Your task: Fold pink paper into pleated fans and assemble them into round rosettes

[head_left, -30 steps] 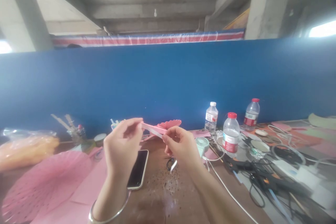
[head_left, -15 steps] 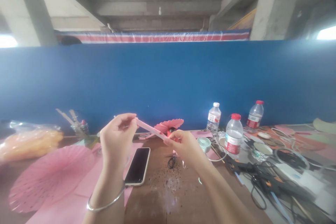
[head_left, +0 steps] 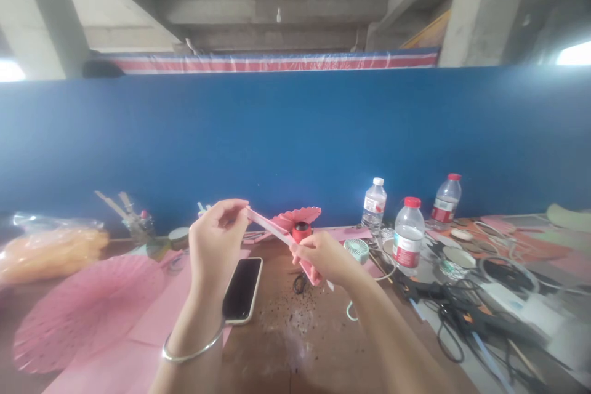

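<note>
A narrow pink paper strip (head_left: 270,227) is stretched at a slant between my two hands, above the brown table. My left hand (head_left: 216,237), with a silver bangle at the wrist, pinches its upper left end. Lower down, my right hand (head_left: 325,257) grips the strip in closed fingers, and a pink end sticks out below them. Just behind the strip are a pleated pink paper piece (head_left: 300,217) and a red and black round object (head_left: 301,231). Beneath my left hand lies a phone (head_left: 242,290), screen up.
A round pleated pink paper fan (head_left: 87,314) lies at left, near a plastic bag of yellow material (head_left: 50,252). Several water bottles (head_left: 409,237), a small green fan (head_left: 356,250) and tangled black cables (head_left: 443,305) crowd the right. A blue partition (head_left: 286,135) stands behind.
My left hand has shifted slightly right. My right hand has turned and slid along the strip, so its lower end now shows beneath my fingers.
</note>
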{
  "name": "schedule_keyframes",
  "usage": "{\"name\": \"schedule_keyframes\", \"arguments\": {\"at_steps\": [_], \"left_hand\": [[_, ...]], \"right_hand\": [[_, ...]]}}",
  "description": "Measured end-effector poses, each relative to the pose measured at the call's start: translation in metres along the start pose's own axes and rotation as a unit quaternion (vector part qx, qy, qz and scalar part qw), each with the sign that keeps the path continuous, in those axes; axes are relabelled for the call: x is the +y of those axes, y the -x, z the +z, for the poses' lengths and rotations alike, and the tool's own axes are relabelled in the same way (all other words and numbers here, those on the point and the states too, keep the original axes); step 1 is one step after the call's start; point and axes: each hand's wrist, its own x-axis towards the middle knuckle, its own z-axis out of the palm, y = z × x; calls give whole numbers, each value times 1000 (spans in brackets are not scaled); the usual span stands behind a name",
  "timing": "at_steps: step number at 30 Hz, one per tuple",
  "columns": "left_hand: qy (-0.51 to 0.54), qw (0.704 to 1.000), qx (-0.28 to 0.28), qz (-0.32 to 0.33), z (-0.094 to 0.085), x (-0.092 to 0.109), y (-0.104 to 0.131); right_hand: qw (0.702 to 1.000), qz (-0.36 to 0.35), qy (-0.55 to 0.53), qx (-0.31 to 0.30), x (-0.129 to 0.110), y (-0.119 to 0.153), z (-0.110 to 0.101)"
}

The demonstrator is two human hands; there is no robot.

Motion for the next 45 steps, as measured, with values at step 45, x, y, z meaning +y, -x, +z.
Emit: {"name": "schedule_keyframes", "arguments": {"at_steps": [45], "left_hand": [[-301, 689, -630, 195, -15, -92, 138]], "right_hand": [[836, 164, 388, -352, 69, -8, 1]]}}
